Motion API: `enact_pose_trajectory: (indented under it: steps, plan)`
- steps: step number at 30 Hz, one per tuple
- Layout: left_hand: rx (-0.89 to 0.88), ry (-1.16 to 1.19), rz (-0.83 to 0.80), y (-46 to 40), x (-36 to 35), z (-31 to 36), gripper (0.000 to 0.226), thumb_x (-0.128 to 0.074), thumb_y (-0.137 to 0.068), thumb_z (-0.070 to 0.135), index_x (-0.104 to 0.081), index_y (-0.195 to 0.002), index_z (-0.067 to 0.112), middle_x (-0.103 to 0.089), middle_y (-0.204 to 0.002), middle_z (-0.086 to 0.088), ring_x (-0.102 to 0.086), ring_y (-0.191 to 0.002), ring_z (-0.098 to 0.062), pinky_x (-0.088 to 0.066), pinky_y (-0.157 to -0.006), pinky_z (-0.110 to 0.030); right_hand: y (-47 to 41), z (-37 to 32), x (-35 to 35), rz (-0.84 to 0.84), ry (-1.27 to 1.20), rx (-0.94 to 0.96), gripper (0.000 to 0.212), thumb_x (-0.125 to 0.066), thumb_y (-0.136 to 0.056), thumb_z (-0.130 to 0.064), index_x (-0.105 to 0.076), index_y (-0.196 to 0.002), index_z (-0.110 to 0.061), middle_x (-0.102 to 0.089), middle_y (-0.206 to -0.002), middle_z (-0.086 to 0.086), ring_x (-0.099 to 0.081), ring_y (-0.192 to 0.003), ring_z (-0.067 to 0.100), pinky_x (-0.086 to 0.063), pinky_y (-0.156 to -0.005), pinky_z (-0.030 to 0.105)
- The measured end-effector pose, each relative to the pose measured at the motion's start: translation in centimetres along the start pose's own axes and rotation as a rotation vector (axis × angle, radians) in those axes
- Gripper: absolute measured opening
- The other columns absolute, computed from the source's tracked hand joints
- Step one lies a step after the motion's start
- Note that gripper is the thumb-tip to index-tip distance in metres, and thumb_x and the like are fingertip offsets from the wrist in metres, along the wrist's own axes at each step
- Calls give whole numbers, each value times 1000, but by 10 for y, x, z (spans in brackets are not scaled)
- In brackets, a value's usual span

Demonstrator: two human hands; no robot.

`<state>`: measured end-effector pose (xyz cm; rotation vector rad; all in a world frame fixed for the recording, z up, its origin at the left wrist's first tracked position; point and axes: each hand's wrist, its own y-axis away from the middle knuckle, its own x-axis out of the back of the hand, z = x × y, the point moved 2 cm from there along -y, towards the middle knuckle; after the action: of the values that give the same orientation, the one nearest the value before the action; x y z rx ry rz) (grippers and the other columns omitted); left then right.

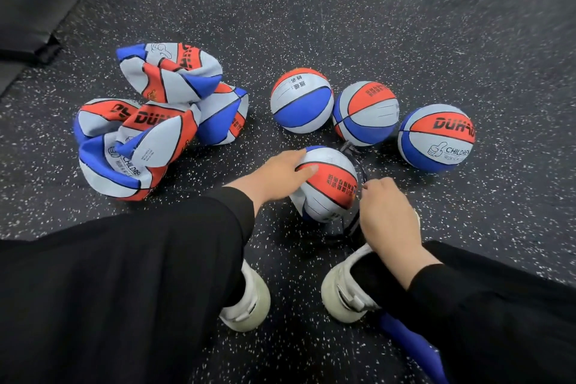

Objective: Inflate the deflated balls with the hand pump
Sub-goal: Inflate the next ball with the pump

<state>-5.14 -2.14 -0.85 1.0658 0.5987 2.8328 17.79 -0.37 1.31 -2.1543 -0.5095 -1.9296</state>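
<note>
A red, white and blue ball point(330, 187) sits on the floor in front of my feet. My left hand point(280, 170) rests on its upper left side with fingers spread. My right hand point(388, 212) is at the ball's right side, fingers pinched on the thin black pump hose point(361, 170) at the ball's surface. The blue hand pump body point(411, 349) lies under my right leg at the lower right. Three round, inflated balls point(300, 100) point(366, 114) point(436, 139) stand behind. Several crumpled, deflated balls point(146, 134) are piled at the left.
The floor is black rubber with white speckles point(405, 25). A dark mat point(34, 9) lies at the upper left. My two white shoes point(249, 302) point(349, 290) stand just below the ball, with my black-clad legs on each side.
</note>
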Motion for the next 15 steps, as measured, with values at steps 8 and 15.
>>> enact_pose_trajectory:
  steps: [8, 15]
  plan:
    - [3, -36, -27, 2, 11, 11, 52, -25, -112, 37, -38, -157, 13, -39, -162, -5, -34, -149, -23, -24, -119, -31, -9, 4, 15, -101, -149, -9, 23, -41, -101, -19, -63, -105, -13, -62, -106, 12, -60, -94, 34, -48, -74, 39]
    - [41, 6, 10, 1, 17, 8, 47, -31, -112, 36, -48, -149, 13, -51, -152, -9, -45, -139, -26, -33, -110, -32, -37, -14, 107, 66, -181, 25, 26, -48, -98, -20, -71, -101, -8, -71, -98, 13, -62, -95, 39, -50, -77, 40]
